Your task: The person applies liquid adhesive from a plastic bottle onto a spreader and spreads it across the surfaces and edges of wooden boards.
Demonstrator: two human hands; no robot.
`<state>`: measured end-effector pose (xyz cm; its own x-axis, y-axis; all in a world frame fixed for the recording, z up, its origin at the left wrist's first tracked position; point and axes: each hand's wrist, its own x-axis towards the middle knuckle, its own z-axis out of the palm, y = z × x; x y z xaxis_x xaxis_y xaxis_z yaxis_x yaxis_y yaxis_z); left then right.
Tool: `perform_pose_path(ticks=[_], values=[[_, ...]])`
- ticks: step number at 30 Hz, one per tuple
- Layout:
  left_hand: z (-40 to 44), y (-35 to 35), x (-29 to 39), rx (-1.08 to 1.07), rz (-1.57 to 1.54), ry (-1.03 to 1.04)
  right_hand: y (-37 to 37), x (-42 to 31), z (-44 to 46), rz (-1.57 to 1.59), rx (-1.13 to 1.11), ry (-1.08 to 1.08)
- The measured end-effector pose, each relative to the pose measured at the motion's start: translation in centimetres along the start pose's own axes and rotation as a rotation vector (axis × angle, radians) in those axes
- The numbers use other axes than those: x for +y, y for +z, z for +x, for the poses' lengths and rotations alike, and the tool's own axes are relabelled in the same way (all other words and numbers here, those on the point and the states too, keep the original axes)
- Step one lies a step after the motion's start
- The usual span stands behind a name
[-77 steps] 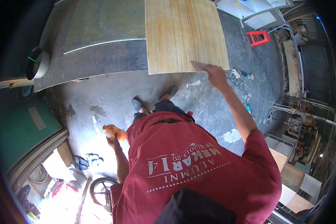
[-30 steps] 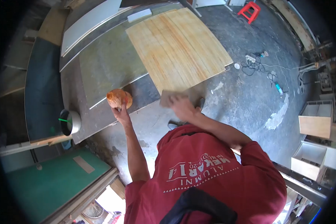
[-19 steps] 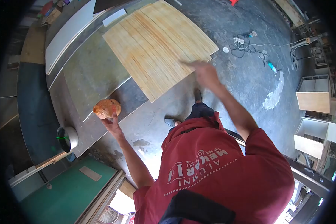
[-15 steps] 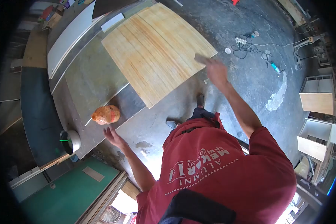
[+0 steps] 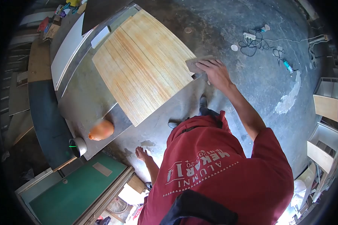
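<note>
Tan board [image 5: 144, 63], upper centre. Your right hand [image 5: 218, 75] grips the pad [image 5: 192, 66] by one edge at the board's right corner, likely freeing its face. Left hand [image 5: 142, 154], lower centre: empty, open. Bottle [image 5: 102, 129]: lower left.

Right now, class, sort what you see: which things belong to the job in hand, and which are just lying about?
Job in hand:
- flat piece in the right hand
- wood-grain board beneath it
- orange bottle, probably

Lying about, apparently:
- white power strip
- teal tool
- white disc
</note>
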<state>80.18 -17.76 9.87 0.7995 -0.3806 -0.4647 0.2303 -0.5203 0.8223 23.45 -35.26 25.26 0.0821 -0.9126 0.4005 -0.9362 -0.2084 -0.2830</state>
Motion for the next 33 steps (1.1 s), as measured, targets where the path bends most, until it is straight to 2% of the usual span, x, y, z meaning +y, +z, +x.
perform_pose_path(ticks=[4, 6, 7, 9, 10, 12, 13, 14, 16, 17, 19, 20, 22, 23, 24, 26, 27, 28, 31, 33], values=[[-1.7, 0.8, -2.3, -0.093, 0.105, 0.018, -1.3, 2.2, -2.0, 0.067, -0.149, -0.105], [-2.8, 1.0, -3.6, -0.134, 0.135, 0.064, -3.7, 2.6, -2.9, 0.034, -0.578, -0.084], [-3.3, 1.1, -4.2, -0.145, 0.188, 0.045, -3.7, 2.7, -3.6, 0.035, -0.586, -0.091], [-4.4, 1.4, -6.3, -0.154, 0.204, 0.020, -3.0, 3.2, -4.8, 0.471, -0.395, 0.323], [-4.9, 1.2, -7.4, -0.168, 0.223, 0.005, -2.5, 3.4, -5.0, 0.472, -0.410, 0.313], [-5.9, 1.1, -9.1, -0.186, 0.267, -0.040, -1.5, 3.1, -4.8, 1.336, -0.170, 0.971], [-6.6, 1.0, -9.7, -0.188, 0.278, -0.076, -1.8, 3.0, -4.6, 1.391, -0.162, 0.988], [-7.3, 0.9, -10.2, -0.193, 0.288, -0.114, -1.7, 2.9, -4.7, 1.387, -0.172, 0.985], [-7.4, -0.2, -12.4, -0.230, 0.304, -0.130, -1.4, 2.7, -4.7, 1.087, -0.148, 0.881], [-7.1, -0.7, -13.6, -0.272, 0.328, -0.136, -1.3, 2.5, -4.4, 1.084, -0.157, 0.873], [-7.3, -1.3, -14.1, -0.285, 0.373, -0.166, -1.2, 1.4, -3.5, 0.592, 0.055, 0.384], [-7.5, -1.7, -14.4, -0.303, 0.426, -0.191, -0.9, 1.1, -3.5, 0.590, 0.047, 0.381], [-7.9, -2.1, -14.5, -0.310, 0.464, -0.195, 0.2, 1.0, -3.6, 0.187, 0.021, 0.021], [-8.1, -2.1, -14.5, -0.319, 0.506, -0.190, 1.5, 0.9, -4.3, 0.096, -0.026, -0.046], [-6.6, -2.9, -16.2, -0.388, 0.534, -0.130, 2.2, 0.9, -5.1, 0.089, -0.032, -0.053], [-5.1, -3.0, -16.9, -0.363, 0.420, -0.277, 2.8, 0.6, -6.3, -0.020, -0.088, -0.120], [-5.8, -2.6, -16.6, -0.295, 0.333, -0.226, 2.4, 0.7, -6.9, -0.042, -0.115, -0.142], [-5.9, -2.3, -15.9, -0.241, 0.349, -0.268, 1.8, 0.8, -6.9, -0.047, -0.121, -0.155], [-6.2, -1.0, -14.5, -0.252, 0.288, -0.253, -0.7, 1.5, -6.0, -0.035, -0.168, -0.167], [-6.4, -0.5, -13.8, -0.247, 0.240, -0.257, -1.8, 2.1, -3.9, 0.067, -0.117, -0.102]])
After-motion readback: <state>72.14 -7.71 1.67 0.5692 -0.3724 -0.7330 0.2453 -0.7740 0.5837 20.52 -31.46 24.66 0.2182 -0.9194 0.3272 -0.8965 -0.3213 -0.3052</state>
